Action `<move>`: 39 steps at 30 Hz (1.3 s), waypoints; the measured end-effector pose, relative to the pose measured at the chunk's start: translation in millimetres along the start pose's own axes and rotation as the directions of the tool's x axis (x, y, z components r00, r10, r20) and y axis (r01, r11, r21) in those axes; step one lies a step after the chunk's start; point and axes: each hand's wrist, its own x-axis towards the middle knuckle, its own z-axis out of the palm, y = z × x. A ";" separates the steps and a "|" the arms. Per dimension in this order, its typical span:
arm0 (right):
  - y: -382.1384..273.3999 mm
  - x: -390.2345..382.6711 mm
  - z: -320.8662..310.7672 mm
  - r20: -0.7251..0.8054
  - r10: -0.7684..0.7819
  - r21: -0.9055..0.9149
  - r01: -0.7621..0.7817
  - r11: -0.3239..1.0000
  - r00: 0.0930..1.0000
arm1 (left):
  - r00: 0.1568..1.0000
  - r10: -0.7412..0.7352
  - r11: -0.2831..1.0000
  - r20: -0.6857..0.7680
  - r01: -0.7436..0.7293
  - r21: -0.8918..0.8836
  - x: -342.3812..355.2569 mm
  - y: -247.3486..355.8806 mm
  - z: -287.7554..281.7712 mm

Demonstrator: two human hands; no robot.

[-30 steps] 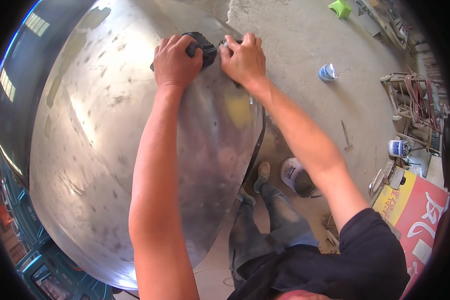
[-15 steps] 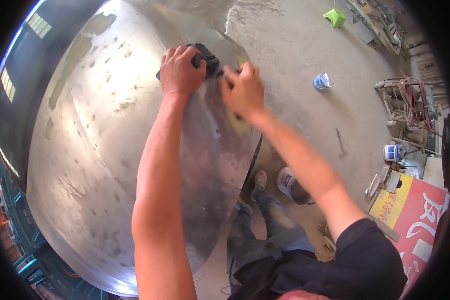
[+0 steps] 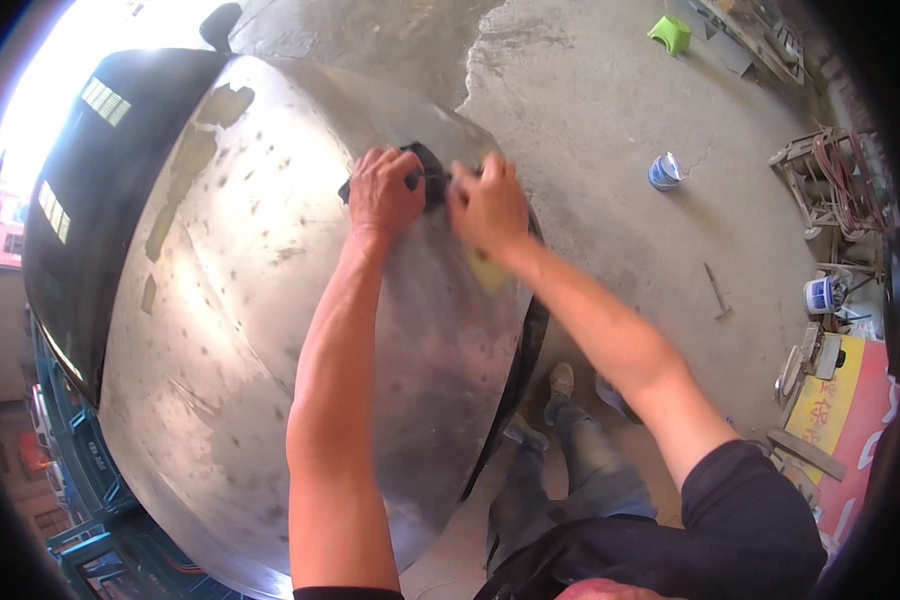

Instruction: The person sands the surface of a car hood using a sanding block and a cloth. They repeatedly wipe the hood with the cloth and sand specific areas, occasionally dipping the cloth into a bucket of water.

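A large curved car hood (image 3: 270, 400) of bare, dull metal with dark spots stretches beneath both arms. My left hand (image 3: 382, 190) rests on its far right part, fingers curled over a crumpled black cloth-like piece (image 3: 428, 163) that sticks out on both sides of the hand. Close to its right, my right hand (image 3: 492, 208) is bent with the fingers drawn in, blurred by motion. Whatever lies under those fingers is hidden. A yellowish patch (image 3: 490, 275) shows on the metal just below the right hand, near the hood's right edge.
Dark windshield glass (image 3: 90, 200) borders the hood on the left, with teal crates (image 3: 95, 480) below. On the concrete floor are a blue bucket (image 3: 664, 172), a hammer-like tool (image 3: 717, 290) and a green stool (image 3: 670, 36). A cart with hoses (image 3: 835, 185) stands far right.
The view has shifted, so the hood and floor things sit lower and further right. Both hands stay close together at the same part of the hood; the right one is blurred in both frames.
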 end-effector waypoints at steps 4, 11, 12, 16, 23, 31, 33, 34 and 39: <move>-8.6 -8.6 -11.3 0.094 -0.052 0.112 0.041 0.993 0.994 | 0.995 0.044 0.999 0.094 -0.045 0.006 -33.8 15.2 -27.6; -7.6 -24.8 -9.1 0.035 -0.122 0.101 0.118 0.988 0.992 | 1.000 0.001 1.000 0.002 -0.001 0.026 -83.3 33.5 -52.0; -4.9 -30.5 -13.9 0.051 -0.159 0.166 0.148 0.975 0.986 | 1.000 -0.012 0.999 0.014 0.011 0.032 -81.6 40.3 -57.4; 59.9 48.1 -7.2 -0.035 0.066 0.080 -0.063 0.995 0.997 | 0.994 0.041 0.999 -0.100 -0.039 0.022 -60.0 58.8 -38.7; -3.1 -22.2 -17.0 0.007 -0.127 0.181 0.123 0.976 0.992 | 0.998 -0.011 0.999 -0.069 0.008 -0.038 -81.5 29.9 -41.5; -14.7 -49.3 -15.8 -0.032 -0.119 0.178 0.122 0.976 0.992 | 0.999 0.016 0.997 -0.048 -0.019 -0.081 -84.9 22.8 -44.9; 13.9 -8.9 -10.3 -0.066 -0.052 0.113 0.059 0.992 0.996 | 0.998 0.028 0.994 -0.059 -0.035 -0.108 -77.9 29.3 -35.2; 41.3 21.8 -6.9 -0.080 0.022 0.086 -0.015 0.996 0.997 | 0.997 0.037 0.990 -0.062 -0.045 -0.131 -71.1 35.8 -26.5; -2.4 -40.0 -20.4 -0.013 -0.042 0.127 0.043 0.991 0.999 | 0.999 0.024 0.995 -0.048 -0.028 -0.091 -82.6 24.2 -38.0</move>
